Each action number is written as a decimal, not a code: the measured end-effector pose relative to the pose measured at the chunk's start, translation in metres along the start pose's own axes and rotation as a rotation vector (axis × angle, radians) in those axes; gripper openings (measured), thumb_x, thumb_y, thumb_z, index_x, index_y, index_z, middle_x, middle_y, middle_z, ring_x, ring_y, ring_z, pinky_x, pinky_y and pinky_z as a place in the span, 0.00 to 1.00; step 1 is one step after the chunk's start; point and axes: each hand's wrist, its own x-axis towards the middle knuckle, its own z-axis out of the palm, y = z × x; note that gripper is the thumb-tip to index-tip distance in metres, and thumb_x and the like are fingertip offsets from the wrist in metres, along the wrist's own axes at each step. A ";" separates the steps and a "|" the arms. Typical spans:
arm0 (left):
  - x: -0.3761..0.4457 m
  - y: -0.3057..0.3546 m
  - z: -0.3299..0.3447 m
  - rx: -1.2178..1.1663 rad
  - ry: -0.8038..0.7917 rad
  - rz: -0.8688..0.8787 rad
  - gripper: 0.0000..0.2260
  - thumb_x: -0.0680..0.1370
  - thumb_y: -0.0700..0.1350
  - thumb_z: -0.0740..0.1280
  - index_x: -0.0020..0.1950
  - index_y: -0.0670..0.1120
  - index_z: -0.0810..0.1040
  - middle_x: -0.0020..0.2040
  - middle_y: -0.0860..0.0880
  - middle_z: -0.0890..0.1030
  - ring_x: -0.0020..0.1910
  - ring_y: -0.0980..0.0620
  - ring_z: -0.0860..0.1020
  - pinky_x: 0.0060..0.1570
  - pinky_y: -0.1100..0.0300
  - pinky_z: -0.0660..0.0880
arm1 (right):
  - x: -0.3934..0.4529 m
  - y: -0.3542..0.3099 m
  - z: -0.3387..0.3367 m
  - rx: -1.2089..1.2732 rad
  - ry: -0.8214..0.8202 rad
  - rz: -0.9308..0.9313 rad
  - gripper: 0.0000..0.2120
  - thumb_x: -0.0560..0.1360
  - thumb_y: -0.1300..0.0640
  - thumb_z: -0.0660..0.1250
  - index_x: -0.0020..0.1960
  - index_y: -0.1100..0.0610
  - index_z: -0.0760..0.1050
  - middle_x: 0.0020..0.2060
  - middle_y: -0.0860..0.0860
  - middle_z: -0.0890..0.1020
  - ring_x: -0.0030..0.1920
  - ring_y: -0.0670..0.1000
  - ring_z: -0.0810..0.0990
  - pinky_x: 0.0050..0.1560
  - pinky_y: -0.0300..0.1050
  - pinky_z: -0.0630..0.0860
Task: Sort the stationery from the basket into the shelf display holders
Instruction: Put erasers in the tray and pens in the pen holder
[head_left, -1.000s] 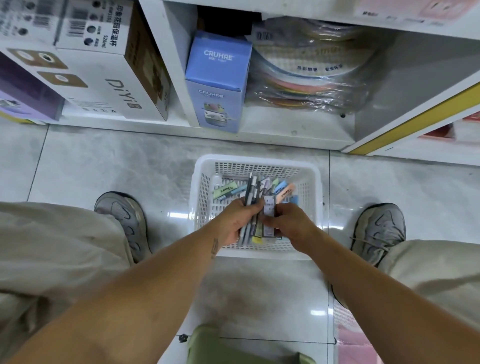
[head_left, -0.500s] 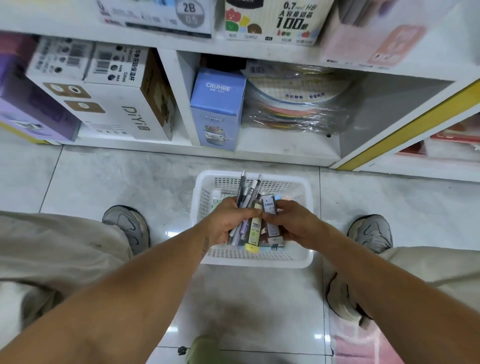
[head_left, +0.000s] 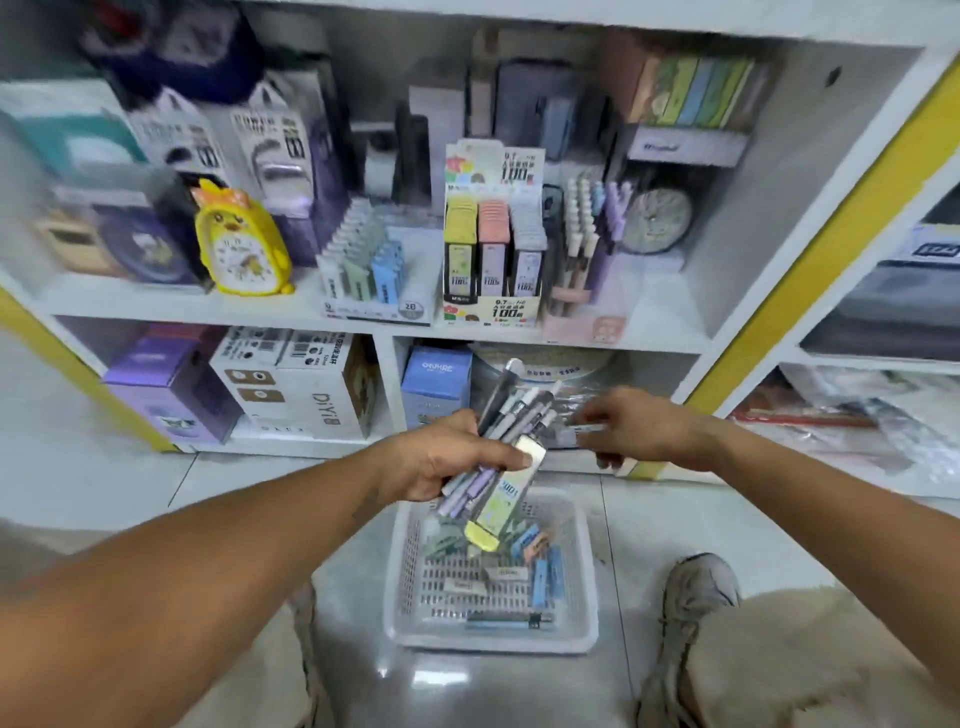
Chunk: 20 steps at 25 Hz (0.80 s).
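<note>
Basket (head_left: 400, 587) — loose stationery (head_left: 545, 571) inside

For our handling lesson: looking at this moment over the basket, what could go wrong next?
The left hand grips a splayed bundle of pens and a flat yellow-ended case; one could slip into the white mesh plastic basket. The right hand pinches a small blurred packet, which may drop.

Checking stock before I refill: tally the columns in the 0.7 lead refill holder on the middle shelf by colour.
In the lead refill holder:
Yellow column: 1
Pink column: 1
Whitish column: 1
Total: 3
</note>
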 end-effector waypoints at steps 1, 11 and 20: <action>-0.010 0.019 0.002 0.006 0.040 0.025 0.16 0.71 0.38 0.76 0.56 0.36 0.78 0.42 0.41 0.85 0.40 0.45 0.84 0.42 0.53 0.81 | -0.006 -0.017 -0.020 -0.049 0.102 -0.056 0.08 0.76 0.57 0.73 0.54 0.57 0.78 0.36 0.47 0.81 0.30 0.44 0.80 0.30 0.33 0.73; -0.060 0.166 -0.019 -0.156 0.350 0.219 0.14 0.72 0.36 0.74 0.57 0.36 0.79 0.44 0.37 0.85 0.40 0.43 0.85 0.41 0.44 0.82 | -0.023 -0.119 -0.120 -0.154 0.707 -0.380 0.09 0.81 0.59 0.66 0.59 0.50 0.78 0.42 0.49 0.84 0.35 0.47 0.85 0.41 0.39 0.81; -0.041 0.157 -0.050 -0.301 0.384 0.220 0.18 0.73 0.36 0.73 0.61 0.36 0.78 0.48 0.37 0.85 0.43 0.42 0.85 0.40 0.46 0.82 | 0.031 -0.119 -0.094 -0.489 0.761 -0.484 0.05 0.77 0.55 0.70 0.52 0.55 0.78 0.46 0.53 0.83 0.49 0.59 0.80 0.45 0.53 0.77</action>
